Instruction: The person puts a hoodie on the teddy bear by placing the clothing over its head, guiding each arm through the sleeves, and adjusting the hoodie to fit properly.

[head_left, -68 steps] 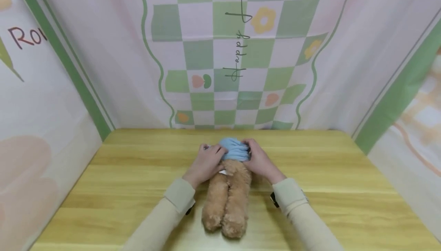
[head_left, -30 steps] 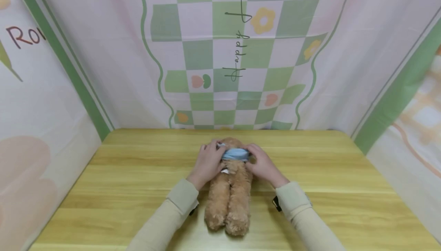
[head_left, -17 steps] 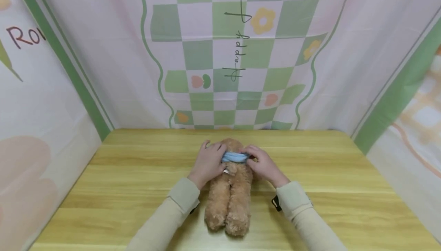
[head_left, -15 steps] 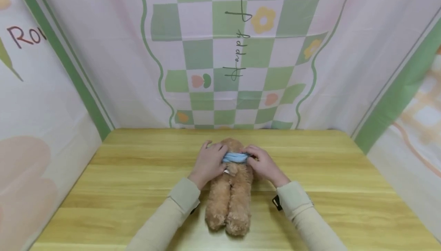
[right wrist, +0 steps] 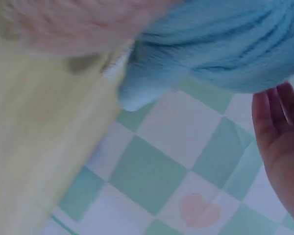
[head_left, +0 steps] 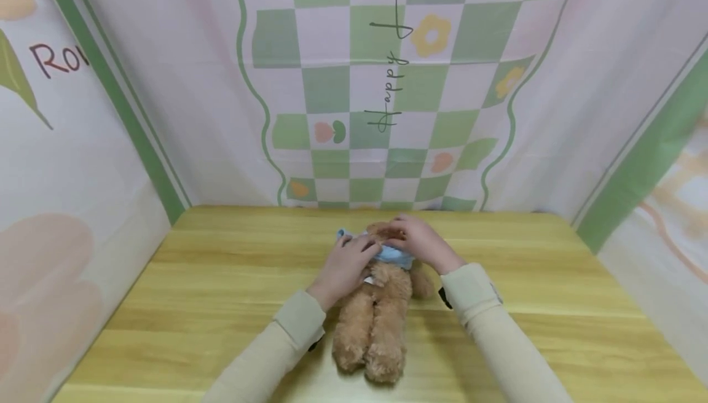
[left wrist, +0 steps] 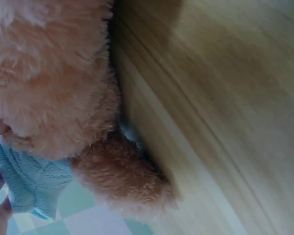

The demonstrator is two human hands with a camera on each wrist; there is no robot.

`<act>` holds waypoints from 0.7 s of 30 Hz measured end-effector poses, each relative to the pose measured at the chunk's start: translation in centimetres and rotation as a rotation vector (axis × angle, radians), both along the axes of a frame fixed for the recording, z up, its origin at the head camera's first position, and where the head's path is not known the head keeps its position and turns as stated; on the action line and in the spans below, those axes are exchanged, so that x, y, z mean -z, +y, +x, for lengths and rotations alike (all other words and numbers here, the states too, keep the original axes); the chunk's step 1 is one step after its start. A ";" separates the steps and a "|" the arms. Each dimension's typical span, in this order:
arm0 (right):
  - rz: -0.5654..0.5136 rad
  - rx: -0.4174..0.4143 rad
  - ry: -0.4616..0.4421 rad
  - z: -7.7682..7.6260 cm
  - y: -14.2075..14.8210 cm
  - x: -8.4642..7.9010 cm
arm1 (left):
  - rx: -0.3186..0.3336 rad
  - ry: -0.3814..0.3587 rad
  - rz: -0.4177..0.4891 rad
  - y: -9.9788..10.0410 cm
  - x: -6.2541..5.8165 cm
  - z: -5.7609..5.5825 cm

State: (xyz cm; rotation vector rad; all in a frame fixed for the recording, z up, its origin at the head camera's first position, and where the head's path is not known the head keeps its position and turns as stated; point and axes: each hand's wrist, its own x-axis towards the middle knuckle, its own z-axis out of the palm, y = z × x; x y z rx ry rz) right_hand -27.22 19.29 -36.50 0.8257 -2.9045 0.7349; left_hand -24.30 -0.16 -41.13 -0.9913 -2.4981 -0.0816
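A brown plush toy (head_left: 373, 323) lies on the table, legs towards me, with a small white tag (head_left: 369, 280) near its rump. A small light blue toy shirt (head_left: 397, 257) is bunched around its upper body; a short sleeve (right wrist: 142, 85) sticks out in the right wrist view. My left hand (head_left: 345, 266) lies over the toy's left side and grips the shirt, whose fleece hangs by the fingers in the left wrist view. My right hand (head_left: 423, 243) holds the shirt's upper part by the toy's head, fingers bent; its lower fingers (right wrist: 277, 115) touch the cloth's edge. The head is mostly hidden.
The wooden table (head_left: 525, 305) extends on both sides of the toy. Behind it hangs a green and white checked cloth (head_left: 365, 163), with printed cloth walls left and right. A brown plush arm (head_left: 423, 281) lies at the toy's right side.
The shirt has gone from covering the head to a band lower on the body, and now spreads wider. My right hand has moved up to the head; the toy's right-side arm shows more.
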 end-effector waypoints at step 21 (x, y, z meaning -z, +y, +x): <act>0.019 0.144 0.089 -1.4 -1.5 0.7 | 0.005 -0.280 -0.211 0.8 -2.6 -1.5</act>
